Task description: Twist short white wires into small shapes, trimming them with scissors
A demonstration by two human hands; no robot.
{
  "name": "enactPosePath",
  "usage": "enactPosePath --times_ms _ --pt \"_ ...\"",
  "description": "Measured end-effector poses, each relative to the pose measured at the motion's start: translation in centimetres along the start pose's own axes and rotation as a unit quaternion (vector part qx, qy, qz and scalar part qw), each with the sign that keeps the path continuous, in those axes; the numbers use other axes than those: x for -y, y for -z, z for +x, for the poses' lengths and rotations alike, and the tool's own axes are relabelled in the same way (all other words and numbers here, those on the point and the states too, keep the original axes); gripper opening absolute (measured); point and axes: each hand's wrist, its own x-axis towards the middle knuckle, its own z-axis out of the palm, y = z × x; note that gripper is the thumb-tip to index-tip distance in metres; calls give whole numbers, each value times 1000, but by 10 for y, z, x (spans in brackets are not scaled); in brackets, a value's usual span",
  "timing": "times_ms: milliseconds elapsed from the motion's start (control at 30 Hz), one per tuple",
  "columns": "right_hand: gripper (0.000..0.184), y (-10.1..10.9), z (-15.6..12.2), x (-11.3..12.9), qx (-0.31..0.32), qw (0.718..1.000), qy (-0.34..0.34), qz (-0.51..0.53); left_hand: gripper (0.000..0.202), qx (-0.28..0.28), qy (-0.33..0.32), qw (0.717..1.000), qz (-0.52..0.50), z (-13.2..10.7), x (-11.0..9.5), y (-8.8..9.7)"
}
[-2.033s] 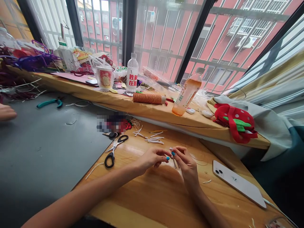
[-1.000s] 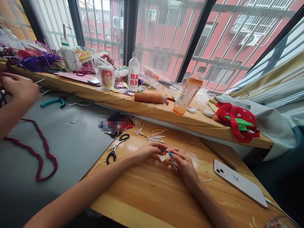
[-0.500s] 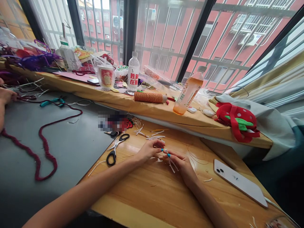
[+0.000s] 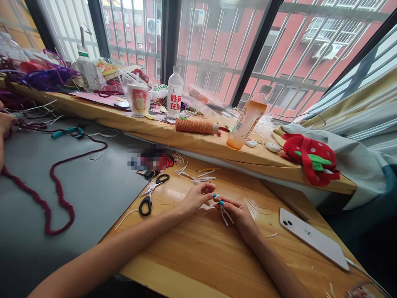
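Note:
My left hand (image 4: 196,198) and my right hand (image 4: 238,215) meet low over the wooden table (image 4: 198,252), fingertips pinched together. Between them is a thin white strip (image 4: 225,215) whose two ends hang down below my right fingers. Both hands have blue-painted nails. More cut white strips (image 4: 198,177) lie just beyond my hands. Black-handled scissors (image 4: 149,195) lie open to the left of my left hand.
A white phone (image 4: 313,239) lies face down at the right. On the yellow ledge (image 4: 192,142) stand an orange thread spool (image 4: 194,126), a water bottle (image 4: 173,96), an orange drink bottle (image 4: 246,119) and a strawberry bag (image 4: 310,159). Another person's hand (image 4: 5,122) holds dark red cord (image 4: 56,182) on the grey mat.
My hands have sunk closer to the table and the white strip now hangs from my right fingers. The other person pulled dark red cord onto the grey mat.

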Motion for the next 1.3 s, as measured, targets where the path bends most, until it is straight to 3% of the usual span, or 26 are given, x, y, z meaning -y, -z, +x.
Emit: enactPosePath --times_ms 167,400,600,800,1067,1300 --pt "28 0 2 -2 11 1000 3 16 23 43 60 997 13 -3 -9 -1" --pt "27 -2 0 -1 23 999 -10 41 23 45 93 995 -10 -6 -12 -2" --pt "25 -4 2 -2 -68 994 6 85 16 -25 -8 1000 7 -8 -14 -3" --pt "24 -6 1 -3 -88 993 10 80 11 -2 -52 995 81 -9 -11 -4" --pt "24 -5 1 -6 -82 994 20 75 20 9 -204 933 296 -15 -11 -4" --pt "25 -6 1 -6 -83 993 23 77 23 12 -247 898 364 -17 -5 -2"
